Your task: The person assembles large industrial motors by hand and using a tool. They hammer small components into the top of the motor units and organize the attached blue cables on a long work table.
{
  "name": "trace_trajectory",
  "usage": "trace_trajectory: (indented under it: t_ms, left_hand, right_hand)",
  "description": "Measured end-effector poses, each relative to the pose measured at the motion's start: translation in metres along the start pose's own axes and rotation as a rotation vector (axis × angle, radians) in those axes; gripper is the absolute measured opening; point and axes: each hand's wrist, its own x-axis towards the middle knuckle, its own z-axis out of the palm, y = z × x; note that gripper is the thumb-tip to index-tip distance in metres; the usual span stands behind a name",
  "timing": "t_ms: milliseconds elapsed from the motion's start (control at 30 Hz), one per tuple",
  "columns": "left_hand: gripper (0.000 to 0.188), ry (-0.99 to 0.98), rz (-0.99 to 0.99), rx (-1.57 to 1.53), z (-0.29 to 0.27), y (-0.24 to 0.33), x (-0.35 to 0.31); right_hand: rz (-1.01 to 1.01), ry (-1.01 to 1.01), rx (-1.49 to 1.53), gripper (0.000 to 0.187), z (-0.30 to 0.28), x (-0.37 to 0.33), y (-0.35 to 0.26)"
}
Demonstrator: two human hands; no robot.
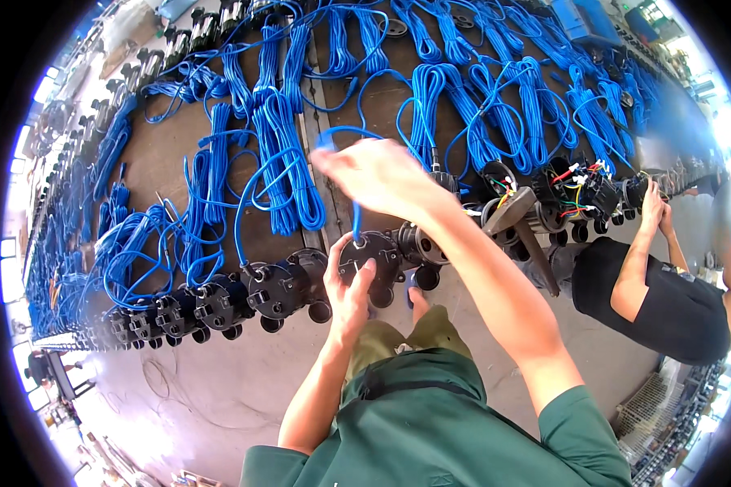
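Note:
My left hand point(349, 292) grips a black round motor housing point(378, 253) at the table's near edge. Its thumb presses on the flat end face and its fingers wrap the left side. A blue cable point(356, 221) rises from the top of that housing and passes behind my right hand point(386, 178). That hand is stretched across above the housing, blurred by motion, with its closed fingers at a blurred stretch of blue cable. Left of my left hand, another black housing point(274, 290) lies with its own blue cable attached.
Coiled blue cable bundles point(280, 162) cover the brown tabletop point(333, 49). More black housings point(179, 312) line the near edge to the left. On the right stand a metal bracket point(512, 213) and opened housings with coloured wires point(581, 183). A co-worker in black point(650, 296) works there.

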Motion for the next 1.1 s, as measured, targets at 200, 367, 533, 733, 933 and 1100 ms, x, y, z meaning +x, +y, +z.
trace_trajectory:
  t_ms: [200,367,533,733,933,1100]
  left_hand:
    - [0.063,0.025,0.152,0.254,-0.009,-0.017,0.001]
    - [0.064,0.012,0.155,0.196,-0.005,-0.016,0.003]
    - [0.062,-0.007,0.135,0.173,-0.004,-0.01,0.004]
    - [0.063,-0.004,0.197,0.15,-0.007,-0.019,0.006]
    - [0.06,-0.012,0.329,0.3,-0.005,-0.012,0.008]
    - [0.058,0.027,0.383,0.36,-0.005,-0.012,0.007]
  right_hand:
    - [0.189,0.946,0.085,0.024,0.02,-0.145,0.175]
    - [0.277,0.884,-0.667,0.035,0.057,-0.196,0.25]
    - [0.404,0.747,-0.303,0.022,0.044,-0.194,0.265]
    - [0.383,0.53,0.314,0.03,0.041,-0.247,0.169]
    - [-0.029,0.241,0.492,0.025,0.043,-0.231,0.104]
    - [-0.017,0.281,-0.02,0.027,0.051,-0.198,0.078]
